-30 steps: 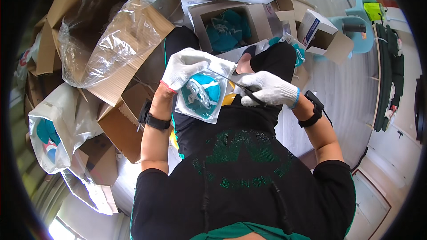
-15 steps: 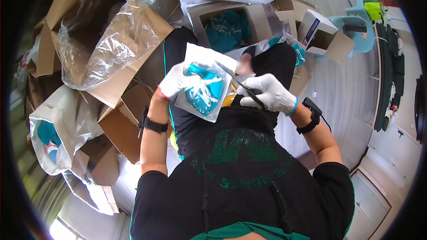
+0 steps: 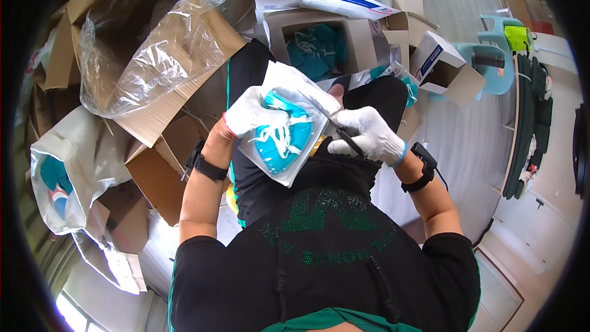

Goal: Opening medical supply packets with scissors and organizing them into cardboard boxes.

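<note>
A teal face mask (image 3: 270,152) with white straps lies in a white-and-clear pouch (image 3: 294,79), tilted above my lap. My left hand (image 3: 247,112), in a white knitted glove, is closed on the pouch's left edge. On the other side, my gloved right hand (image 3: 372,136) grips a slim tool (image 3: 349,141) with a dark handle. Its narrow grey end reaches up along the pouch's right edge; whether it is a knife or scissors I cannot tell. The fingertips of my left hand are partly hidden behind the mask and pouch.
An open carton (image 3: 362,46) with more teal masks stands beyond my knees. A large carton (image 3: 178,95) draped in clear plastic is at left, near a white sack (image 3: 80,129). A small open box (image 3: 439,61) and pale blue stools (image 3: 495,74) stand right.
The pouch has tilted a little and come slightly nearer my body. The tool's grey end still lies along its right edge. My whole view has shifted slightly.
</note>
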### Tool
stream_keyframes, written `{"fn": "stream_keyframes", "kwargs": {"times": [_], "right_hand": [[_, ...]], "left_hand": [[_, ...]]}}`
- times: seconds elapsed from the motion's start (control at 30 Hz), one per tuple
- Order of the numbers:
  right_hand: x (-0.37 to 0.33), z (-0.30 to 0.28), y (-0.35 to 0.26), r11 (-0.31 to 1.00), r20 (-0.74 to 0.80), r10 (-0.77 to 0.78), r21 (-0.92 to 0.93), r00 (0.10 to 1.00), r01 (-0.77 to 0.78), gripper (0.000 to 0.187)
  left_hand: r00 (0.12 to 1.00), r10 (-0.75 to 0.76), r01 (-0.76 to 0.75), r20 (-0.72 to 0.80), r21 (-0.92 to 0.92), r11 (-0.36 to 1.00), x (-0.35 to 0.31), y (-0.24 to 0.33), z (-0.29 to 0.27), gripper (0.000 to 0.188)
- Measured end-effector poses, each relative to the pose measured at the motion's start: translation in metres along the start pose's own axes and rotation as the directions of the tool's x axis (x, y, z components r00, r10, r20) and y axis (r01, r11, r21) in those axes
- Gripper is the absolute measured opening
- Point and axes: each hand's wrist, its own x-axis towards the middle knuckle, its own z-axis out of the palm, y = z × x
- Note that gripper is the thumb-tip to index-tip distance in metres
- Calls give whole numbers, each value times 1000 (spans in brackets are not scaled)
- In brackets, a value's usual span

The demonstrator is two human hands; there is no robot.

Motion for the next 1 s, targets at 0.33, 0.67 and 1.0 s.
{"fn": "stream_keyframes", "kwargs": {"times": [0.33, 0.67, 1.0], "right_hand": [[23, -28, -4, 961, 96, 151, 219, 984, -169, 50], [39, -100, -26, 948, 271, 273, 90, 923, -307, 49], [178, -213, 60, 511, -732, 275, -437, 623, -740, 50]], "left_hand": [[999, 44, -44, -2, -100, 994, 15, 16, -19, 38], [924, 183, -291, -337, -306, 906, 13, 5, -73, 30], [964, 126, -266, -234, -826, 498, 41, -5, -41, 47]]}}
